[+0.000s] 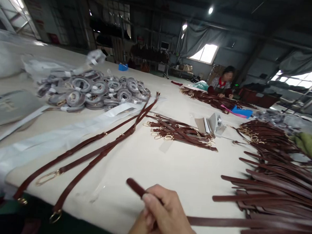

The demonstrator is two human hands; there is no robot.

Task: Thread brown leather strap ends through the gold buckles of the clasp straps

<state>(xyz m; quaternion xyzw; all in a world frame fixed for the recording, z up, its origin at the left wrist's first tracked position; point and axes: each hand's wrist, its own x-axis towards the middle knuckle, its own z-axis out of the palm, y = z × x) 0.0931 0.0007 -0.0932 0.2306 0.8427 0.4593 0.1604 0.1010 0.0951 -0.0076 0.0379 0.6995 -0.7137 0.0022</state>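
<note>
Just above the table's near edge, my right hand (168,210) pinches a brown leather strap (136,187) between thumb and fingers. The strap's rounded end points up and left out of the grip. My left hand (139,226) is closed on the strap beside and partly under the right one; most of its fingers are hidden. A length of brown strap (218,222) runs from behind my right hand to a large pile of leather straps (279,197) on the right. To the left lie long straps (99,152) with gold clasps, their near ends hanging over the edge.
Farther back are a bundle of short straps (178,130) with gold rings, a small stack of cards (209,125) and many plastic-wrapped coils (94,89). Clear plastic sheeting (52,139) lies at left. Across the table a person (223,82) handles another strap pile (204,98).
</note>
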